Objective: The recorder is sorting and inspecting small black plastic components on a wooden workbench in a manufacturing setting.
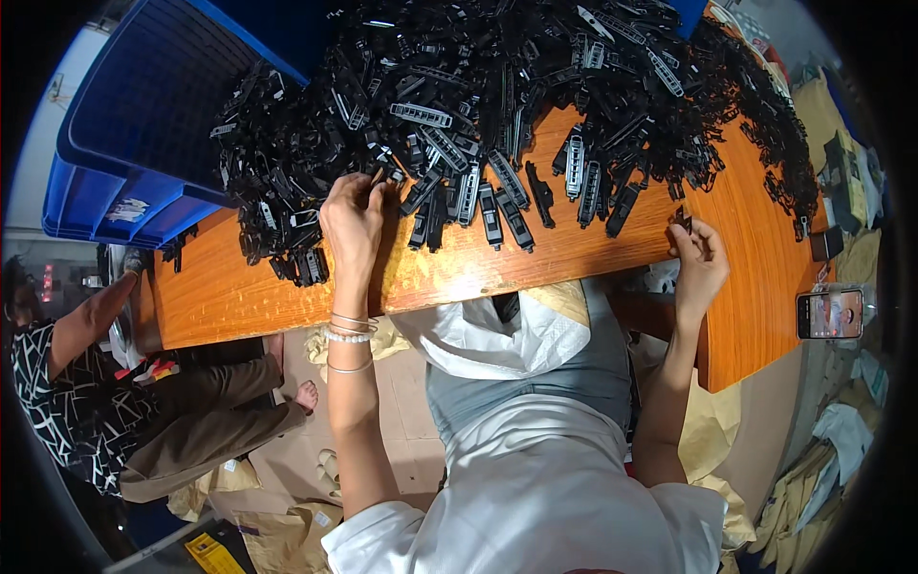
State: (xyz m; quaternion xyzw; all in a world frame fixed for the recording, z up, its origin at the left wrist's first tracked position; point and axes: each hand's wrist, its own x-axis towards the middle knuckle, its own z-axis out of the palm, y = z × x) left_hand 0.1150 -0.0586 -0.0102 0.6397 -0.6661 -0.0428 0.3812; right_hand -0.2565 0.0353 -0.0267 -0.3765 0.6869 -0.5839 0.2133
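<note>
A large heap of small black plastic parts [459,77], many with grey ladder-like faces, covers the back of the wooden table [535,258]. My left hand [352,225] reaches to the near edge of the heap, its thumb and fingertips pinched together. What sits between them is too small to make out. Off to the right, over the table's front edge, my right hand [701,263] pinches a small black plastic part [683,219] between thumb and fingers. Several long parts, among them a grey-faced part [489,216], lie loose between my hands.
Blue plastic crates [134,196] stand at the left. A white sack [497,340] rests over my lap under the table edge. A phone [830,315] is at the right, beyond the table. Another person's arm [94,325] reaches toward the table's left end.
</note>
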